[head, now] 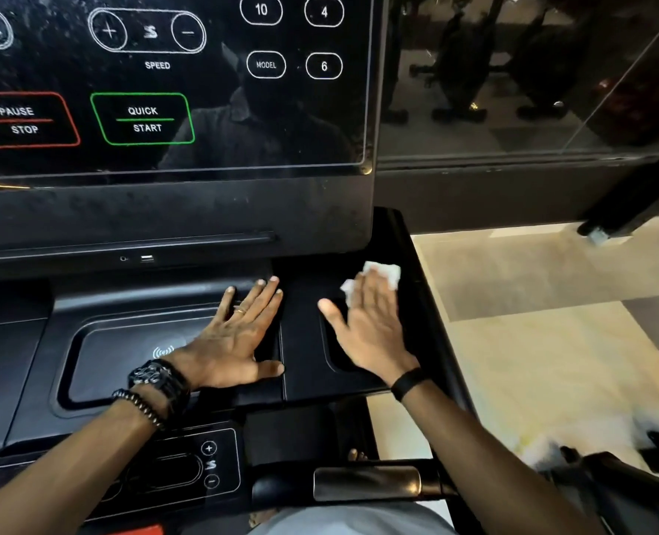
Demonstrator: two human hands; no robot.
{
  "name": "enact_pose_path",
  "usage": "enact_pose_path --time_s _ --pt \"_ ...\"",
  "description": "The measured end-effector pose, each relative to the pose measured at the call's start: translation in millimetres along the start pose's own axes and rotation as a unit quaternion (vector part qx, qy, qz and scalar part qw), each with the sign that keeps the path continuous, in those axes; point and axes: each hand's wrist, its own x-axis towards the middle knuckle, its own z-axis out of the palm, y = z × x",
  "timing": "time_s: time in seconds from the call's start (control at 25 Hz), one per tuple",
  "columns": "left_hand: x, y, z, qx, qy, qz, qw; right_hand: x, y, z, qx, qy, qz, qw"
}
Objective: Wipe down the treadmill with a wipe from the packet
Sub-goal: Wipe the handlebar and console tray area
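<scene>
Head view, looking down over a black treadmill console [173, 210]: big glossy touch panel [165, 83] filling the upper left, marked with a red PAUSE/STOP button [22, 120], a green QUICK START button [142, 119], SPEED plus and minus keys and numbered presets. Below the panel, a matte ledge with two small ports, then a tray deck [127, 364] with a recessed pad bearing a wireless-charging mark. To the right of that, a second recessed pocket [335, 341] at the console's right edge. Further down, a small speed control strip [188, 465] and a metallic grip sensor [366, 482] on the handrail. Off to the right, pale floor [551, 341] and a dark glass wall.

Left hand [239, 334] laid flat on the tray deck, fingers spread and straight, palm down, gripping nothing; ring on one finger, black watch [158, 380] and beaded bracelet [138, 407] at the wrist. Right hand [370, 326] also flat and open, fingers straight, pressing the white wipe [387, 273] against the upper end of the right pocket; wipe crumpled beneath the fingertips, sticking out past them at the top and left side. Thin black band [407, 384] around the right wrist. Hands close together, not touching. Packet not visible.
</scene>
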Motion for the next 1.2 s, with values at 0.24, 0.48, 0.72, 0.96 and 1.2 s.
enact_pose_path --time_s 0.24,0.48,0.72,0.96,1.2 --pt "7.7 -1.4 1.2 0.029 0.026 0.046 0.998 47.9 63.7 -28.0 0.032 -0.009 0.096 0.995" --pt "12.1 -0.8 4.8 0.036 0.034 0.045 0.998 46.0 5.7 -11.2 0.050 0.004 -0.003 0.999" --pt "12.8 -3.0 6.4 0.047 0.042 0.038 0.997 59.4 89.4 -32.2 0.090 -0.025 0.127 0.987" --pt "12.7 -6.0 10.0 0.046 0.062 0.046 0.996 -12.1 45.9 -1.2 0.037 0.011 0.094 0.995" --pt "12.4 -3.3 9.2 0.048 0.053 0.051 0.996 -23.8 87.3 -15.8 0.091 0.004 0.159 0.983"
